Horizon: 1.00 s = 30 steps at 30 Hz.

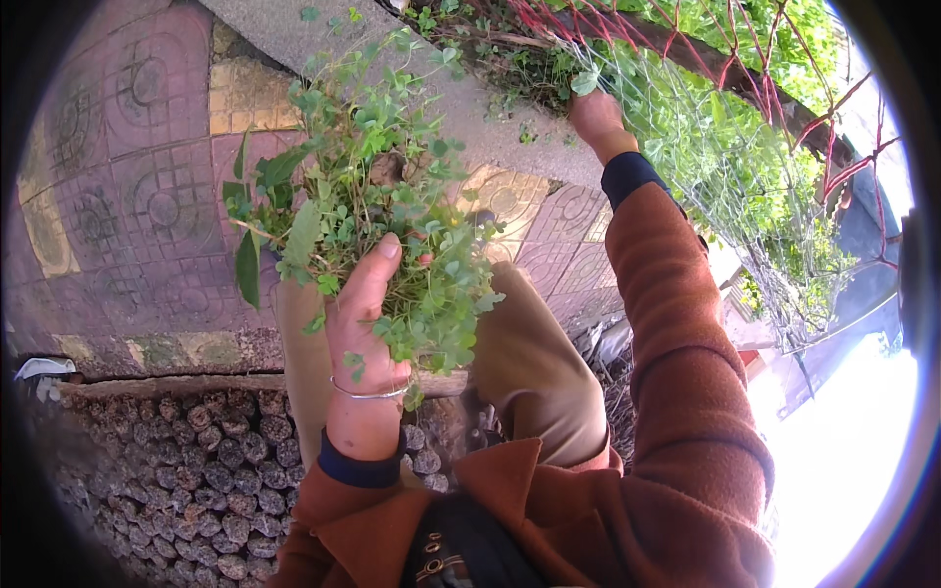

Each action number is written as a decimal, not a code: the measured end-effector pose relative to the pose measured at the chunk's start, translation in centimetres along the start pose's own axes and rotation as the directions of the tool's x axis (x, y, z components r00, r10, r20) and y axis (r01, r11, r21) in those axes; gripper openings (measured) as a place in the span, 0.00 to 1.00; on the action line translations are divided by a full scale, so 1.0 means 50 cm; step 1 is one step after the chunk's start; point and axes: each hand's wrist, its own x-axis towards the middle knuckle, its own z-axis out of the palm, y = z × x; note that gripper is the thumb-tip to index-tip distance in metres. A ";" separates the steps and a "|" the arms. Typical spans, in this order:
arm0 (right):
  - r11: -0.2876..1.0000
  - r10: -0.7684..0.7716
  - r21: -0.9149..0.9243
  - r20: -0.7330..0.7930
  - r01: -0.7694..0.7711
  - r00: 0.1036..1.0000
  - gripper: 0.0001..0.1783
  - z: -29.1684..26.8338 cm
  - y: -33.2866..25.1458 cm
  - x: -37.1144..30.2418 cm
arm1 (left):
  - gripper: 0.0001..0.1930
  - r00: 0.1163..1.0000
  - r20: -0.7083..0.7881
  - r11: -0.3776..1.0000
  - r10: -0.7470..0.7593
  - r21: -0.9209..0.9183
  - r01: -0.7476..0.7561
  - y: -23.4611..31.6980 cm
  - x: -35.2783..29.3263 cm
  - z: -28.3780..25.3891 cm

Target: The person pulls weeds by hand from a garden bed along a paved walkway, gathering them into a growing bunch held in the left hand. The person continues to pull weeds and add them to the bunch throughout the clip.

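Observation:
A thick bunch of clover-like weeds (377, 186) with thin stems fills my left hand (358, 304), thumb across the front and fingers mostly hidden behind the leaves. A few broader leaves stick out on its left side. Farther off to the right, my right hand (598, 120) reaches to the edge of a planted bed, its fingers curled among low weeds (534, 83) beside the netting. Leaves partly cover those fingertips, and one round leaf shows just above the hand.
White netting (725, 186) and red cords (676, 44) stretch over green plants at the right. A grey concrete kerb (480, 118) borders the bed. Patterned paving tiles (147, 186) lie left, above stacked dark round pieces (216, 470). My knees are below the bunch.

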 end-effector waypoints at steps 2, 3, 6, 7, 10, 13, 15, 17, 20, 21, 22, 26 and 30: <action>1.000 -0.021 -0.002 0.000 0.021 1.000 0.14 -0.002 0.000 0.002 | 0.15 0.999 -0.027 0.999 -0.029 -0.019 0.029 0.002 0.000 0.004; 1.000 -0.026 -0.005 0.005 0.026 1.000 0.15 -0.002 0.000 0.001 | 0.15 0.998 -0.039 0.999 -0.044 -0.029 0.043 0.003 -0.001 0.007; 0.999 -0.032 0.001 0.026 0.032 0.999 0.15 -0.013 -0.012 -0.002 | 0.15 0.998 0.001 0.998 -0.060 0.006 0.060 0.012 -0.005 0.013; 0.999 -0.030 0.014 0.039 0.029 0.999 0.15 -0.016 -0.018 0.005 | 0.15 0.998 0.012 0.998 -0.057 0.006 0.057 0.010 -0.004 0.011; 0.984 -0.001 0.177 0.009 -0.001 1.000 0.14 -0.054 -0.056 -0.015 | 0.15 0.998 0.012 0.998 -0.067 0.001 0.067 0.007 -0.002 0.002; 0.986 -0.149 0.075 0.016 0.148 0.989 0.12 -0.034 -0.030 -0.010 | 0.14 0.999 0.009 0.996 -0.045 0.080 0.045 0.009 -0.008 0.006; 0.972 -0.236 -0.007 0.040 0.236 0.971 0.12 -0.004 -0.006 -0.011 | 0.15 0.994 0.042 0.963 0.099 0.248 -0.107 0.002 -0.015 0.008; 0.969 -0.247 0.001 0.044 0.247 0.968 0.12 0.017 0.006 -0.034 | 0.15 0.998 -0.014 0.994 -0.062 0.091 0.063 0.013 -0.012 0.013; 0.971 -0.237 0.005 -0.040 0.237 0.971 0.09 0.029 -0.001 -0.086 | 0.15 0.998 -0.013 0.997 -0.063 0.043 0.064 0.007 -0.010 0.005; 0.976 -0.218 0.002 -0.040 0.218 0.975 0.08 0.026 -0.018 -0.104 | 0.15 1.000 -0.005 0.998 -0.018 0.059 0.019 0.003 -0.010 0.003; 0.985 -0.164 0.058 0.004 0.164 0.986 0.12 0.023 -0.032 -0.120 | 0.15 0.999 -0.020 0.999 -0.037 0.028 0.037 0.005 -0.010 0.008; 0.947 -0.294 0.101 -0.103 0.304 0.950 0.09 0.052 -0.076 -0.158 | 0.14 0.997 -0.051 0.998 -0.060 -0.011 0.059 0.004 -0.008 0.023; 0.963 -0.195 0.167 -0.114 0.213 0.974 0.13 0.082 -0.081 -0.133 | 0.14 0.995 -0.052 0.997 -0.080 -0.022 0.079 0.000 -0.004 0.019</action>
